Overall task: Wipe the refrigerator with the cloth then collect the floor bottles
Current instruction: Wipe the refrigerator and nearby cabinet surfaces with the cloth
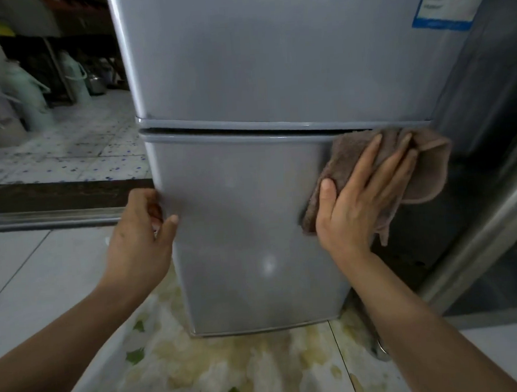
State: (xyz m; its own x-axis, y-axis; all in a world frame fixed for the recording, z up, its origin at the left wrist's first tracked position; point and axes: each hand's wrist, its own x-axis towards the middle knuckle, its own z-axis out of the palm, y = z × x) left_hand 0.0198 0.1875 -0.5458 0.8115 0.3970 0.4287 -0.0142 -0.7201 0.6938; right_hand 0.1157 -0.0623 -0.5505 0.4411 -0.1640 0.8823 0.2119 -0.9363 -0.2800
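Gripping the door's left edge with your left hand, you are pressing the cloth flat-fingered with your right hand against the refrigerator; keep strokes overlapping leftward.

Crumpled brown cloth against grey refrigerator door.

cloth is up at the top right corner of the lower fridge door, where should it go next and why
Probably sweep the cloth leftward across the lower door. The right hand presses it flat at the door's upper right corner, just under the seam, so the rest of the panel lies to the left and below. The left hand grips the door's left edge, which should steady it.
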